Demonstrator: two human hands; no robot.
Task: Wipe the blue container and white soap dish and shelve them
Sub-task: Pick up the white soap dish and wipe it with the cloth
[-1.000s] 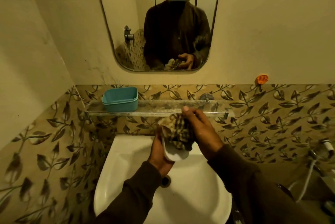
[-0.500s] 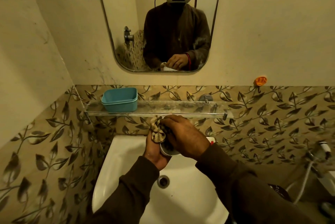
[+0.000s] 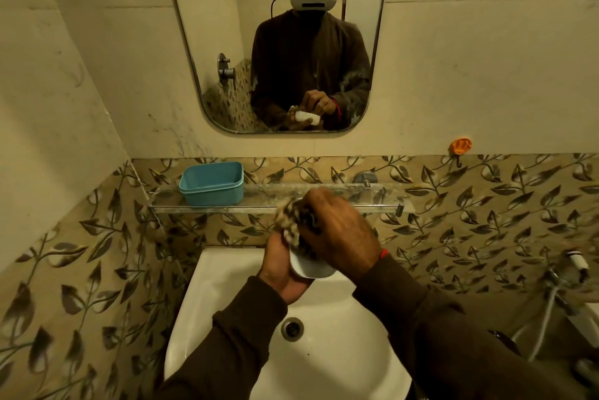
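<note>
The blue container (image 3: 212, 184) stands open-topped on the left part of the glass shelf (image 3: 265, 202). Over the sink, my left hand (image 3: 280, 270) grips the white soap dish (image 3: 311, 268) from below and the left. My right hand (image 3: 337, 231) presses a checked cloth (image 3: 288, 219) into the top of the dish, fingers curled around it. Most of the dish is hidden by the cloth and my right hand. The mirror (image 3: 207, 52) shows the same hands with the dish from the front.
A white washbasin (image 3: 324, 351) with a metal drain (image 3: 292, 328) lies under my hands. An orange wall hook (image 3: 461, 145) sits at the right above the leaf-patterned tiles. A hose and spray fitting (image 3: 573, 266) hang at the far right.
My right hand has rolled over the top of the dish with the cloth bunched under it, and both hands have risen a little toward the shelf. The blue container has not moved.
</note>
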